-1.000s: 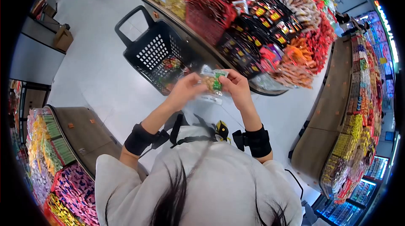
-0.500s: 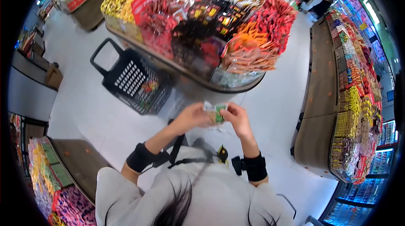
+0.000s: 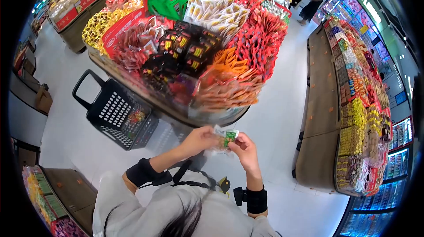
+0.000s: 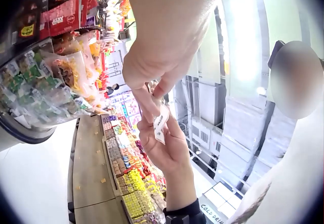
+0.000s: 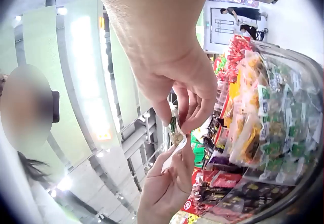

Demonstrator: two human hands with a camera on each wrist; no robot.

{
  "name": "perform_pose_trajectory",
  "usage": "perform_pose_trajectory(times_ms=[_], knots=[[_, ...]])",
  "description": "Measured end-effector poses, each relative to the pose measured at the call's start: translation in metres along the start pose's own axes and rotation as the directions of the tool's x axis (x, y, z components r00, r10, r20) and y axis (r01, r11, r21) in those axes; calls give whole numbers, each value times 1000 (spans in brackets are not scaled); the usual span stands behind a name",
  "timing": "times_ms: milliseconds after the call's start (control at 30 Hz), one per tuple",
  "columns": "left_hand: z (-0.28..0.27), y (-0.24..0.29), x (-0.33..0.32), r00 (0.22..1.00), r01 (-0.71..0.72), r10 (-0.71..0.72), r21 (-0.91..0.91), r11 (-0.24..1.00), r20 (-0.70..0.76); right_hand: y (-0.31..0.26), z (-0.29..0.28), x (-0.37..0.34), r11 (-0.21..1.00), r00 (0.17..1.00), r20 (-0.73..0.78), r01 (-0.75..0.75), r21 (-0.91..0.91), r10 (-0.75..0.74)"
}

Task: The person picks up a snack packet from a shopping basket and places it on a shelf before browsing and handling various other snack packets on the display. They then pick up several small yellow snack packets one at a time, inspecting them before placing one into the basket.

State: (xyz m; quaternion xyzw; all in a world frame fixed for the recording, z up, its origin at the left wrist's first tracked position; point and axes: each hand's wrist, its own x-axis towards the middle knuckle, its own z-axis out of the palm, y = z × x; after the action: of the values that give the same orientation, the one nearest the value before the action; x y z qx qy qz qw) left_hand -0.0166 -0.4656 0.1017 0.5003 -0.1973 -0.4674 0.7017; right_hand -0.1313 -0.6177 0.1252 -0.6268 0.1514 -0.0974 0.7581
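From left to right in the head view, a dark shopping basket (image 3: 115,108) with perforated walls and a raised handle stands on the pale floor (image 3: 62,135); inside lie a few colourful packages (image 3: 136,117), too small to identify. Just beside it, a rounded display stand (image 3: 213,123) is heaped with wrapped snacks: yellow, red, green, white, black and orange.

Before the stand, above the floor, the left hand (image 3: 197,141) pinches one end of a small clear packet (image 3: 229,137) between thumb and fingers. The packet has a green label, with pale brown contents showing through. The right hand (image 3: 246,150) pinches its other end, thumb against fingers, so the packet is held between both hands. Farther right, a long brown shelf unit (image 3: 318,126) carries rows of sweets, bright yellow ones (image 3: 353,122) among them.

The left wrist view adds what the head view hides — a white printed strip (image 4: 161,125) on the packet — and green-and-white packs (image 4: 30,82) behind the stand's clear wall. The right wrist view shows the packet nearly edge-on and, in the distance, a person (image 5: 245,13) beside a dark stroller (image 5: 252,32).
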Motion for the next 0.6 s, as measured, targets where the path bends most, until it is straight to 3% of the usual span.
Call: perform_pose_trajectory(times_ms=[200,267,367,500,600], knots=[[12,39,83,996,-78,77,12,997,42,-45,-48,67,999,1000,3,27,-18,-26],[16,48,105,998,-41,42,-12,999,42,-58,-60,86,998,999,-1,42,-57,-42],[15,57,136,993,-31,36,-39,999,114,-61,-78,107,999,999,-31,39,22,-38],[16,64,163,998,2,-5,43,999,68,-59,-102,132,995,998,38,40,95,-44],[23,71,178,999,40,-40,7,999,7,-59,-119,151,992,997,82,5,128,-16]])
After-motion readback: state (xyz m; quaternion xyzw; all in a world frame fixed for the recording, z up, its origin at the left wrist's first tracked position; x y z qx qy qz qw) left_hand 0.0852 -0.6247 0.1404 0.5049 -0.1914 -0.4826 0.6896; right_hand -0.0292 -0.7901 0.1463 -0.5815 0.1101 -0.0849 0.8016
